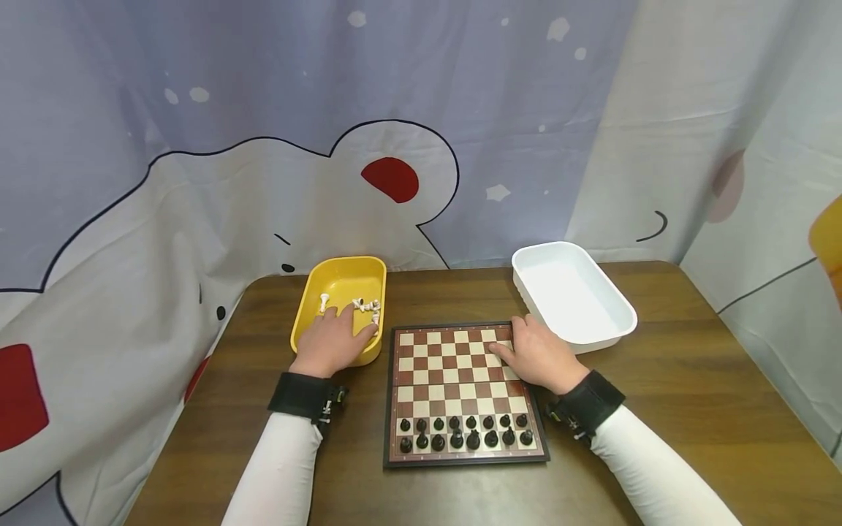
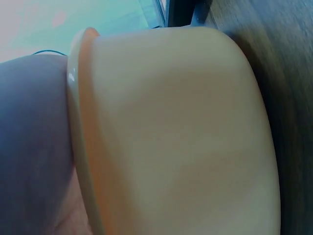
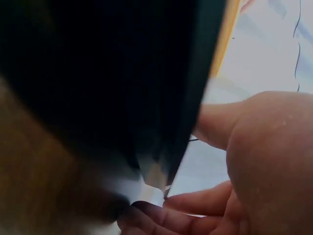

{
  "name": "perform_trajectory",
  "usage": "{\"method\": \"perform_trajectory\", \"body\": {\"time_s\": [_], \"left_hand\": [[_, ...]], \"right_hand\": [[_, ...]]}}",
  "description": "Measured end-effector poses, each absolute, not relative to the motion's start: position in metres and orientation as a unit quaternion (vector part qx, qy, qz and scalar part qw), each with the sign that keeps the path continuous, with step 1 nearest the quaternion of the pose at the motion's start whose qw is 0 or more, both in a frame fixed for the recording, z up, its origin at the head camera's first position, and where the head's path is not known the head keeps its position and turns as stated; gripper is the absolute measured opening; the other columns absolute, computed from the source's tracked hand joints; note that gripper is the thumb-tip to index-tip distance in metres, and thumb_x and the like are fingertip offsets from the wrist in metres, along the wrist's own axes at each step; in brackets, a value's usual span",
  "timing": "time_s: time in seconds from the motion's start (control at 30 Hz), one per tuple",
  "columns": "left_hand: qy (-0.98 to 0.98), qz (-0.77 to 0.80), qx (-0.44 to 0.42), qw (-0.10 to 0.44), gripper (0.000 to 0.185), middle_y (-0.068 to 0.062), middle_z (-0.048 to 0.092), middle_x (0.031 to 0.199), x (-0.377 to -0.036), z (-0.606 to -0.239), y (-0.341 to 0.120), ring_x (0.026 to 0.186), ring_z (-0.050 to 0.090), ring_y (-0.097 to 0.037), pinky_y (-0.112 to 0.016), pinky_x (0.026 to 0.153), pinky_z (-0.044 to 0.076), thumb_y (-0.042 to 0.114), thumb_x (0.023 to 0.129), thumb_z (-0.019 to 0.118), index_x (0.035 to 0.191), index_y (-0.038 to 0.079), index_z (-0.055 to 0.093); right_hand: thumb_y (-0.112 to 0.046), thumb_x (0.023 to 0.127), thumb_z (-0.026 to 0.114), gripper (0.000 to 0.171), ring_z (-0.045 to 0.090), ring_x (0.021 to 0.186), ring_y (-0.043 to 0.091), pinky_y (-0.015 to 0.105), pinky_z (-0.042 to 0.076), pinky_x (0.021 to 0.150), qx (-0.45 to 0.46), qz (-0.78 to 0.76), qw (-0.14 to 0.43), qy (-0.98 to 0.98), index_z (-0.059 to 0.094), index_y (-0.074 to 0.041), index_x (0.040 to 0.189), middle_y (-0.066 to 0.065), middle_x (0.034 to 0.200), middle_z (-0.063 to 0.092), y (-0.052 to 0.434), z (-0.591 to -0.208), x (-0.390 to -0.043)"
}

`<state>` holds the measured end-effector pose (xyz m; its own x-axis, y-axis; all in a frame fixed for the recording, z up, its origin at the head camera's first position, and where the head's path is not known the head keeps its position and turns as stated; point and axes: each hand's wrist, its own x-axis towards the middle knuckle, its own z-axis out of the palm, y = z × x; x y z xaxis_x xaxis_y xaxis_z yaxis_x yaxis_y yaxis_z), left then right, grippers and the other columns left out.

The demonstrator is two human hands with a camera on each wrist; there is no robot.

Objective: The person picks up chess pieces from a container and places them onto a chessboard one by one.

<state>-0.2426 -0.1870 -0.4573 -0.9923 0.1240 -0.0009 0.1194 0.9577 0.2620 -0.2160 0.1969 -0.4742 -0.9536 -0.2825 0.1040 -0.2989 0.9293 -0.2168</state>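
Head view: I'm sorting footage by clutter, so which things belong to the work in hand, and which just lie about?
In use:
- left hand, reaching into the yellow plastic tray
- small white chess pieces in that tray
- right hand, resting on the brown-and-cream chessboard
- black chess pieces in two rows on the board

Lying about:
- white plastic tray
- cartoon-print curtain

Dark wood-grain desk point(image 1: 691, 409) with a low sheen. Yellow tray point(image 1: 304, 307) and white tray point(image 1: 615, 303): smooth, glossy plastic. Chessboard point(image 1: 460, 372): smooth, satin checkered surface. Black pieces point(image 1: 463, 432): shiny plastic. Backdrop curtain point(image 1: 197, 146): matt printed cloth.
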Motion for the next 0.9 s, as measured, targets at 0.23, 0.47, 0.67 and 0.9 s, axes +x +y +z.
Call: {"method": "perform_trajectory", "body": {"time_s": [0.23, 0.47, 0.67, 0.9], "left_hand": [[0.985, 0.151, 0.049, 0.062, 0.083, -0.034, 0.06, 0.143, -0.24, -0.454, -0.193, 0.125, 0.061, -0.051, -0.067, 0.104, 0.053, 0.061, 0.108, 0.055, 0.158, -0.004, 0.052], [0.981, 0.156, 0.048, 0.104, 0.072, -0.028, 0.067, 0.126, -0.235, -0.448, -0.196, 0.113, 0.061, -0.045, -0.06, 0.099, 0.052, 0.054, 0.104, 0.062, 0.144, -0.006, 0.062], [0.981, 0.151, 0.056, 0.112, 0.048, -0.013, 0.065, 0.089, -0.231, -0.44, -0.196, 0.079, 0.061, -0.03, -0.043, 0.071, 0.05, 0.045, 0.101, 0.07, 0.112, -0.002, 0.072], [0.979, 0.155, 0.056, 0.121, 0.033, -0.008, 0.063, 0.078, -0.23, -0.436, -0.199, 0.071, 0.058, -0.026, -0.038, 0.068, 0.045, 0.034, 0.097, 0.076, 0.102, 0.002, 0.072]], "right_hand": [[-0.051, 0.11, 0.067, 0.083, 0.078, 0.101, 0.046, 0.057, 0.063, 0.085, 0.109, 0.148, -0.019, -0.983, 0.051, 0.023, 0.145, 0.036, 0.116, 0.074, 0.197, -0.477, -0.222], [-0.056, 0.109, 0.064, 0.087, 0.077, 0.105, 0.044, 0.056, 0.062, 0.086, 0.082, 0.175, -0.063, -0.979, 0.05, 0.021, 0.146, 0.036, 0.122, 0.072, 0.201, -0.482, -0.225], [-0.058, 0.109, 0.063, 0.089, 0.077, 0.106, 0.045, 0.057, 0.062, 0.087, 0.083, 0.176, -0.066, -0.979, 0.05, 0.021, 0.146, 0.037, 0.122, 0.072, 0.201, -0.481, -0.226], [-0.056, 0.11, 0.062, 0.086, 0.077, 0.106, 0.046, 0.057, 0.062, 0.087, 0.083, 0.185, -0.068, -0.977, 0.049, 0.021, 0.147, 0.036, 0.123, 0.072, 0.202, -0.484, -0.227]]}}
